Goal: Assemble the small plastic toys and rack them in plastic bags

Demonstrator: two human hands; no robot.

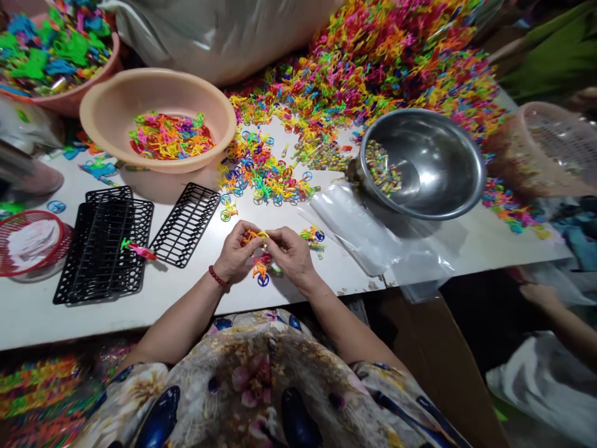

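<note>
My left hand (237,251) is closed on a small orange and yellow plastic toy part (252,236), above the front of the white table (186,289). Fingertips of my right hand (293,256) pinch the yellow end of the same part, so both hands meet on it. Below them lies an orange plastic figure with a blue wheel (262,274). Just right of my right hand are a few yellow and green pieces with a blue wheel (313,236). Beyond my fingers spreads a group of small toy figures with wheels (270,177). My fingers partly cover the held part.
Black plastic racks (105,249) lie at left, with a pink and green toy (140,250) on top. Behind stand a peach basin (158,78) and a steel bowl (448,162). Clear plastic bags (354,230) lie at right. A large toy heap (373,68) fills the back. Another person's arm (555,311) shows at right.
</note>
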